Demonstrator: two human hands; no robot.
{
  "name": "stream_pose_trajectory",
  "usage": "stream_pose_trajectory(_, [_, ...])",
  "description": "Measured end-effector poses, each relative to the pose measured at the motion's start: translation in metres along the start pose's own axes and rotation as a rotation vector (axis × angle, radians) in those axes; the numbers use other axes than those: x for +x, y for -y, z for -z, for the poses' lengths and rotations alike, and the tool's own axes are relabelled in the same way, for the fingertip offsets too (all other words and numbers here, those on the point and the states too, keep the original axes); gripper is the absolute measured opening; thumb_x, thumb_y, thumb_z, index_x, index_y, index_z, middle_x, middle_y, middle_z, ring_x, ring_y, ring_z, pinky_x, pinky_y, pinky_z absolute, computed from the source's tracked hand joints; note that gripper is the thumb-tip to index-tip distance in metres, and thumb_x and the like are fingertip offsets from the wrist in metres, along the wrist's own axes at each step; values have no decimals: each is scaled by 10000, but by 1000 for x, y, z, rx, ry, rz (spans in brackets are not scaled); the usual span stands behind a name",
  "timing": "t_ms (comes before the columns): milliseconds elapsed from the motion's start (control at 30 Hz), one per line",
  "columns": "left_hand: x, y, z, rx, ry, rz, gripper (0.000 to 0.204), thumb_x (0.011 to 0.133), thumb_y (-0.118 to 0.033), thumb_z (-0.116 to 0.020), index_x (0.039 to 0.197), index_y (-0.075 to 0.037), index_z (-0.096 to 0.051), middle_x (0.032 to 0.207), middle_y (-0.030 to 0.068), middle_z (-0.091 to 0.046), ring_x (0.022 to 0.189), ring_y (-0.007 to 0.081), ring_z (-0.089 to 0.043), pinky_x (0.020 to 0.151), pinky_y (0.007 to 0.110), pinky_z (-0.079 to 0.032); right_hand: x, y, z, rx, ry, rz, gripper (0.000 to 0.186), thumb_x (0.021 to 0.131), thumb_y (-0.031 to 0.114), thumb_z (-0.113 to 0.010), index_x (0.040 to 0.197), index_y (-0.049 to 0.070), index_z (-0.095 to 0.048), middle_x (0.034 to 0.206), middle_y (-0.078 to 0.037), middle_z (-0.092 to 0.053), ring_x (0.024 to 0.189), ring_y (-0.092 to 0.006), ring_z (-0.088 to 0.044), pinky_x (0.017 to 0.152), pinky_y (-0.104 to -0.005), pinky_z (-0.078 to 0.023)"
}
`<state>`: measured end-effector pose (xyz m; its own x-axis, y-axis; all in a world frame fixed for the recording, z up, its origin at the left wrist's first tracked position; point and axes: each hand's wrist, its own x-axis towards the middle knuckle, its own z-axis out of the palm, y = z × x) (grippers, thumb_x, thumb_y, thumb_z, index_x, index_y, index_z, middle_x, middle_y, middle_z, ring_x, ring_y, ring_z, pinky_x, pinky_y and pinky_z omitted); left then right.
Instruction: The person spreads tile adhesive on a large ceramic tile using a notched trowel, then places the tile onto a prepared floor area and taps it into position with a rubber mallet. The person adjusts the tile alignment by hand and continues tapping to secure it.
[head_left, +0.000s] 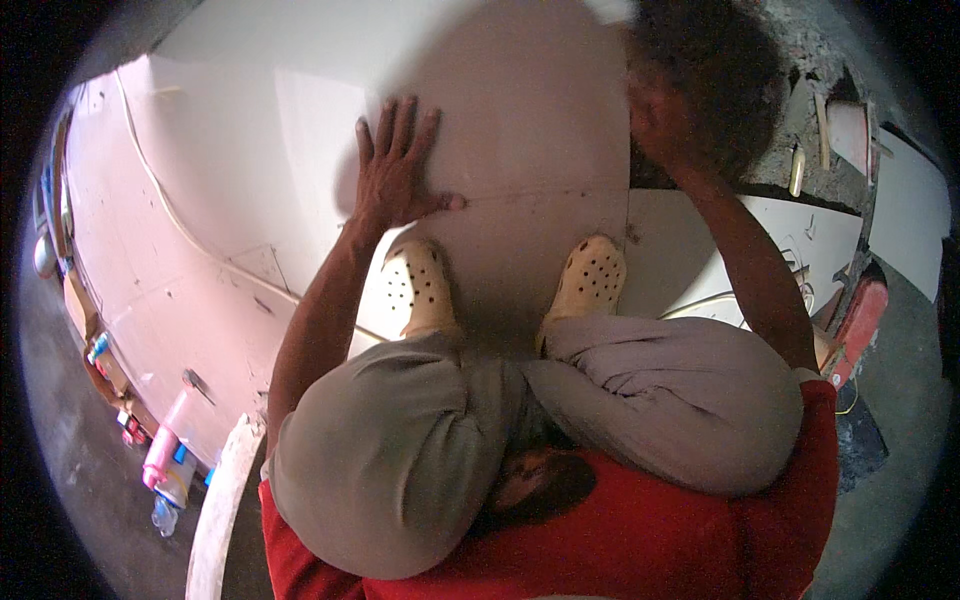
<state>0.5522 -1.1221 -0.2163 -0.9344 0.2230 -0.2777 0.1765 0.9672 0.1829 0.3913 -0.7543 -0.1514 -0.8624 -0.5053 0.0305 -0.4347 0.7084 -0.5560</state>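
My left hand [393, 175] lies flat on a large white panel [520, 110], its fingers spread and nothing in its grasp. At the panel's right edge, in deep shadow, is my right hand [663, 120]. Its fingers look curled in beside that edge; what they hold, if anything, is lost in the dark. A cream clog with holes [418, 285] is on my left foot, and another cream clog [590, 278] is on my right, both close below the panel's seam line.
A white cable [160, 190] crosses the pale panels on the left. Rough broken concrete [820, 150] borders the right side. A pink bottle [168, 440] and several small items lie at the lower left, near a curved white strip [222, 510]. A red object [862, 320] is at the right.
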Motion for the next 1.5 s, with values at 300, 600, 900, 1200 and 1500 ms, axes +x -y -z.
stream_pose_trajectory(300, [2,-3,6,17,46,33,1466,511,-1012,-601,1649,-162,-236,1719,202,-91,1586,429,-23,1230,707,-7,21,11,-39,222,-311,-51,418,1100,390,-504,1066,-15,-604,750,-158,-602,639,-240,-582,607,-401,-483])
stream_pose_trajectory(600, [0,-7,10,3,85,35,1485,503,-994,-635,1654,-154,-219,1722,207,-73,1589,426,3,1230,701,11,76,13,-49,167,-195,-142,425,1091,371,-519,1057,-45,-601,725,-134,-601,634,-240,-603,611,-416,-507])
stream_pose_trajectory(900, [-1,-7,16,-51,32,16,1488,494,-951,-695,1648,-135,-230,1714,227,-93,1585,441,-27,1228,701,-4,110,31,-41,96,-169,-206,395,1081,343,-519,1068,-43,-600,773,-220,-661,678,-363,-662,642,-468,-520])
stream_pose_trajectory(1200, [4,-8,25,-67,91,22,1464,530,-902,-737,1643,-98,-228,1711,240,-102,1582,456,-24,1229,691,11,108,34,-58,115,-205,-91,378,1076,343,-514,1030,-27,-582,789,-261,-647,711,-454,-676,628,-515,-519])
stream_pose_trajectory(1500, [5,-13,22,-58,74,28,1461,514,-897,-748,1642,-121,-239,1714,224,-99,1585,442,-31,1228,699,-10,71,15,-73,64,-160,-117,373,1070,349,-541,1004,-16,-584,714,-221,-644,621,-419,-657,563,-482,-510])
